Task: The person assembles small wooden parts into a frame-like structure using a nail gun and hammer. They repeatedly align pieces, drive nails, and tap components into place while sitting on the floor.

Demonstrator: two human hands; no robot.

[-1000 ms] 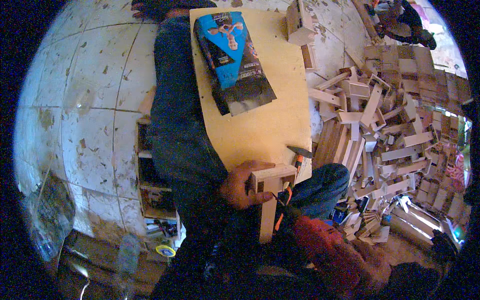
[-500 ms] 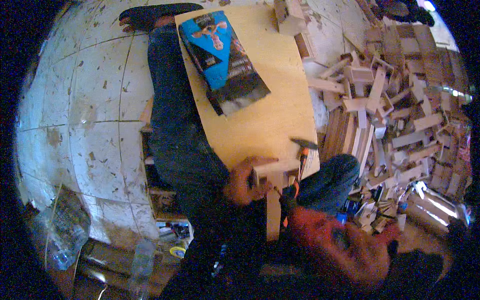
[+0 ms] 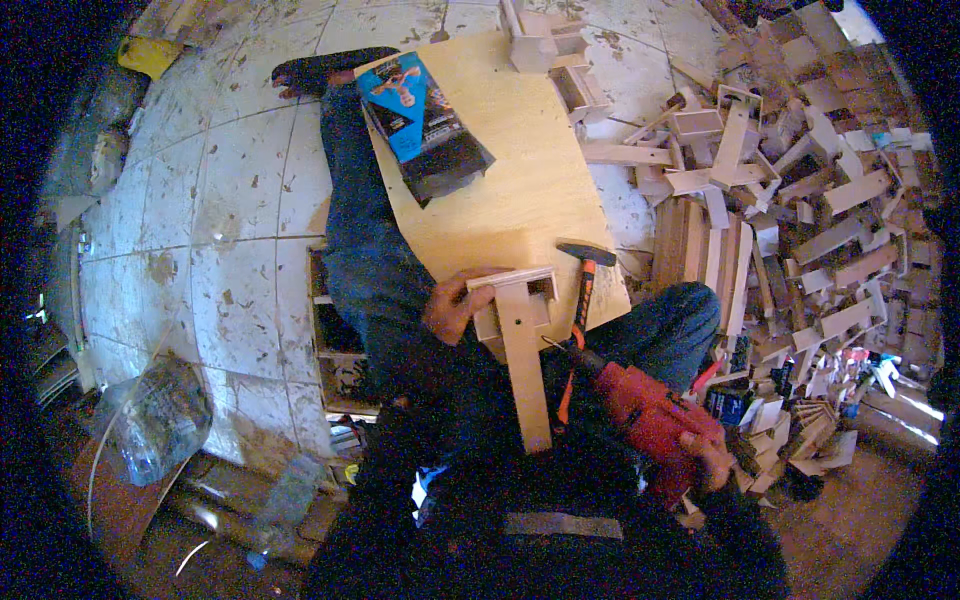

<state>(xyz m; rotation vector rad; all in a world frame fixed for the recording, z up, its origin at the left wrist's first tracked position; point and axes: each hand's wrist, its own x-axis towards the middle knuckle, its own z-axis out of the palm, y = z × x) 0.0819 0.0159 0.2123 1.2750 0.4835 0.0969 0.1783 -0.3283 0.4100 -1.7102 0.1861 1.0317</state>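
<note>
My left hand (image 3: 455,308) grips the left side of a small wooden box piece (image 3: 488,325), at the near edge of the plywood board. A long wooden strip (image 3: 528,390) runs from the box toward my lap, with a dark round hole in its upper part. In my right hand (image 3: 712,458) is a red power drill (image 3: 655,410), its bit pointing left. The bit's tip is close to the strip's right edge; whether they touch I cannot tell. A hammer (image 3: 582,310) with an orange and black handle lies just right of the box piece, its head on the board.
The plywood board (image 3: 500,170) spans my legs and carries a blue and black packet (image 3: 420,125). Wooden boxes (image 3: 540,45) stand at its far end. A large heap of wooden pieces (image 3: 800,240) covers the right side. A clear plastic bag (image 3: 155,420) sits at the left.
The drill now shows sharply, after being blurred, with its bit right of the strip. The box piece and strip are tilted a little more, and the hole is now visible. The whole view has shifted.
</note>
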